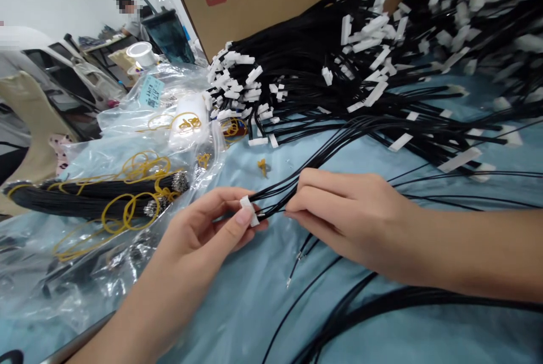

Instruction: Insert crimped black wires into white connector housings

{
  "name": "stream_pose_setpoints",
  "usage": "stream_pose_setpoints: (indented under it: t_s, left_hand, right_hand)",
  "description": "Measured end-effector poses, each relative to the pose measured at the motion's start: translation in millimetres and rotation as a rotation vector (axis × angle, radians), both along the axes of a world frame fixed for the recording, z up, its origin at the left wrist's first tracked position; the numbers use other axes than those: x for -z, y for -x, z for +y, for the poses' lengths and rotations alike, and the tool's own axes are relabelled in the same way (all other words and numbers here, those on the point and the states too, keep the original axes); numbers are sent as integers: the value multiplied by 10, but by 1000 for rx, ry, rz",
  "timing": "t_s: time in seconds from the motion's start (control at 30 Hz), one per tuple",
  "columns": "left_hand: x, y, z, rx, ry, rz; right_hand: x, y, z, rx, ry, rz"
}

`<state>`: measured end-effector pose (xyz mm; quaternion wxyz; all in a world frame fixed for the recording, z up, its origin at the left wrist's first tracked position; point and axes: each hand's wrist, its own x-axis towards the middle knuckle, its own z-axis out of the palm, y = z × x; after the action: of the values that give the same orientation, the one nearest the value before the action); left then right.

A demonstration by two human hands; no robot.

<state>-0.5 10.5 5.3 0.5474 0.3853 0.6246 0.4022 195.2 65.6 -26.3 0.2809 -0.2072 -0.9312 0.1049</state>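
My left hand (212,228) pinches a small white connector (249,210) between thumb and fingers. Several black wires (292,174) run from the connector up to the right, passing beside my right hand. The fingertips of my right hand (348,211) are pressed together on a black wire just right of the connector, with a metal end near the connector's edge. Below my right hand, loose black wires with bare metal terminals (300,255) lie over the blue cloth (237,307).
A large pile of black cables (297,41) with white connectors fills the back right, before a cardboard box (254,1). Plastic bags (127,120), yellow ties (127,211) and a black wire bundle (85,197) lie left. A person (133,24) sits in the far background.
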Motion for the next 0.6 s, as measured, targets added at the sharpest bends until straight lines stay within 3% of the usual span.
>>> stream_pose_setpoints:
  t_s: [0.17,0.43,0.6]
  left_hand:
    - [5,5,-25,11,-11,60]
    - [22,18,-43,68,-56,181]
    - [12,9,-49,93,-83,208]
  right_hand:
    - [-58,12,-43,44,-110,-34]
    - [-177,-11,-73,-14,-186,-47]
    - [-232,18,-123,-25,-122,-49]
